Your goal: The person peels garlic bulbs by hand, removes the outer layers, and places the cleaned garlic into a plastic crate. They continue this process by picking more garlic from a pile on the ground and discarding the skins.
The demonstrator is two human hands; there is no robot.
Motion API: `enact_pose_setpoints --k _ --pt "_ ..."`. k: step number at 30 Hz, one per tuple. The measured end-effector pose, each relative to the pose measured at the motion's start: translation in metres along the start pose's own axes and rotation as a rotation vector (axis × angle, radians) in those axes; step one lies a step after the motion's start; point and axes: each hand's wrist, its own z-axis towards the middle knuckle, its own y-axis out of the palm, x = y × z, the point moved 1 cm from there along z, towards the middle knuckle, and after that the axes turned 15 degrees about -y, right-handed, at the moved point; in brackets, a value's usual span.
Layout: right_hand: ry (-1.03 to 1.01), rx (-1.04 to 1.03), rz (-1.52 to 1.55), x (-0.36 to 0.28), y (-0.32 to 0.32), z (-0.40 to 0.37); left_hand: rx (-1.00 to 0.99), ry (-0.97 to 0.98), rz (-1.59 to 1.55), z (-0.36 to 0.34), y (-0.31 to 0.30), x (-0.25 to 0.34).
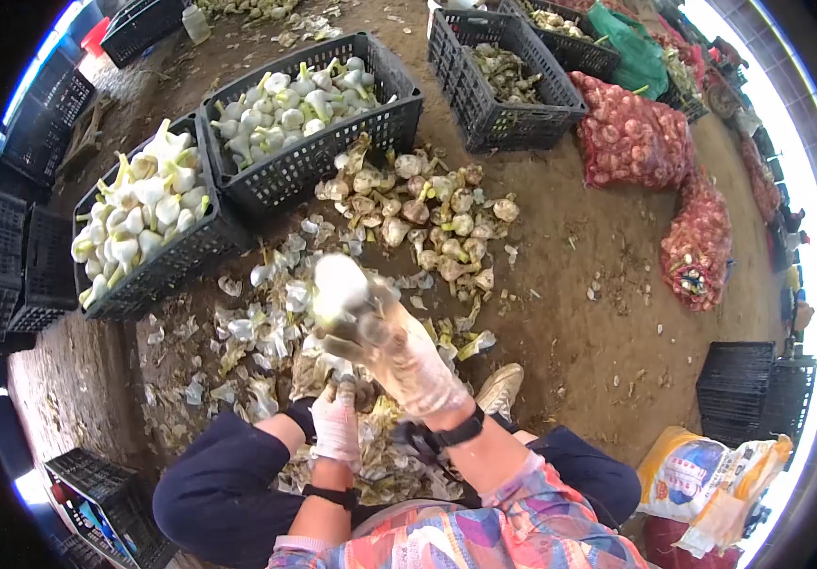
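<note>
A peeled white garlic bulb, smeared by motion, is at the fingertips of my right hand, raised over the floor in a dirty white glove. Lower and to the left, close to my legs, my left hand is also gloved, with its fingers curled; what they hold is hard to make out. Around and below both hands lie loose garlic skins. Just beyond my right hand is a heap of unpeeled garlic bulbs with dry, brownish skins.
Two black crates of cleaned garlic stand ahead and left. Another black crate holds dry scraps. Red mesh sacks of garlic lie at right. Stacked crates and a printed sack are nearer on the right.
</note>
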Motion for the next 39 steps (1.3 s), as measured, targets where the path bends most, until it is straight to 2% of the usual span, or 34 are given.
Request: enact_pose_setpoints --k 2,3,4,5,6,8,9,10,12,13,14,16,18,19,20,21,22,23,24,25,26,28,29,30,31,32,35,36,38,39 --pt "-0.117 -0.114 -0.177 0.003 0.002 0.035 -0.081 0.045 0.181 -0.005 0.001 0.012" --pt "-0.124 -0.125 -0.244 0.006 -0.013 0.045 -0.043 0.027 0.193 -0.009 0.004 0.019" --pt "-0.060 -0.031 -0.415 0.001 -0.029 0.056 -0.008 0.010 0.201 -0.013 0.009 0.024" --pt "-0.194 -0.120 -1.147 -0.001 -0.055 0.070 0.013 -0.022 0.111 -0.006 0.011 0.018" --pt "-0.324 -0.214 -1.879 -0.002 -0.084 0.083 -0.014 -0.046 0.169 0.001 0.004 0.014" --pt "-0.040 -0.127 -2.084 -0.018 -0.133 0.100 -0.027 -0.141 0.201 0.000 0.012 0.015" --pt "0.008 -0.080 -2.205 -0.026 -0.144 0.108 -0.019 -0.080 0.174 -0.010 0.026 0.024" --pt "0.061 -0.040 -2.318 -0.031 -0.155 0.115 -0.074 -0.120 0.110 0.004 0.016 0.003" --pt "0.317 -0.208 -2.430 -0.029 -0.216 0.138 -0.042 -0.208 0.255 0.001 0.024 0.011" --pt "0.317 -0.279 -2.496 -0.030 -0.226 0.140 -0.056 -0.215 0.287 -0.004 0.030 0.021" --pt "0.298 -0.362 -2.553 -0.026 -0.232 0.140 -0.034 -0.098 0.393 0.011 0.018 0.000" --pt "0.252 -0.371 -2.533 -0.023 -0.242 0.145 -0.012 -0.110 0.352 0.007 0.029 0.014" --pt "0.173 -0.470 -2.452 -0.028 -0.222 0.130 -0.009 -0.141 0.312 0.013 0.032 0.011" --pt "0.310 -0.328 -2.018 -0.022 -0.222 0.124 0.004 -0.139 0.297 0.015 0.030 0.008" --pt "0.422 -0.182 -1.583 -0.020 -0.223 0.113 -0.027 -0.018 0.281 0.017 0.031 0.005" --pt "0.071 -0.382 -1.678 -0.006 -0.258 0.091 -0.067 0.101 0.265 0.018 0.033 0.002" --pt "-0.037 -0.694 -2.054 -0.030 -0.134 0.068 -0.152 0.072 0.270 0.018 0.033 0.002" --pt "-0.060 -0.768 -1.923 -0.033 -0.107 0.050 -0.248 0.057 0.197 0.011 0.037 0.010" --pt "-0.135 -0.758 -1.740 -0.035 -0.079 0.031 -0.346 0.030 0.126 0.002 0.042 0.018" --pt "-0.090 -0.776 -1.778 -0.028 -0.081 0.011 -0.374 -0.008 0.077 -0.005 0.044 0.019" --pt "-0.261 -0.798 -1.820 -0.031 -0.071 -0.006 -0.402 -0.049 0.028 -0.011 0.046 0.020" --pt "-0.186 -0.580 -1.617 -0.052 -0.041 -0.027 -0.443 -0.025 -0.003 -0.036 0.047 0.048" --pt "-0.187 -0.557 -1.640 -0.057 -0.039 -0.040 -0.495 0.059 0.012 -0.040 0.045 0.049" --pt "-0.178 -0.502 -1.525 -0.060 -0.039 -0.051 -0.592 0.048 -0.027 -0.050 0.047 0.053" --pt "-0.176 -0.456 -1.405 -0.064 -0.036 -0.059 -0.612 0.066 0.009 -0.061 0.049 0.055" --pt "-0.192 -0.452 -1.416 -0.069 -0.029 -0.068 -0.627 0.088 0.047 -0.072 0.049 0.058" --pt "-0.060 -0.174 -1.119 -0.082 -0.007 -0.093 -0.650 0.031 0.064 -0.102 0.047 0.071" --pt "-0.080 -0.176 -1.125 -0.086 0.002 -0.100 -0.663 0.045 0.071 -0.108 0.048 0.070" --pt "0.098 0.062 -0.772 -0.088 0.023 -0.111 -0.621 0.231 0.129 -0.119 0.050 0.070" --pt "0.024 0.010 -0.747 -0.084 0.025 -0.116 -0.485 0.480 0.355 -0.122 0.051 0.072"
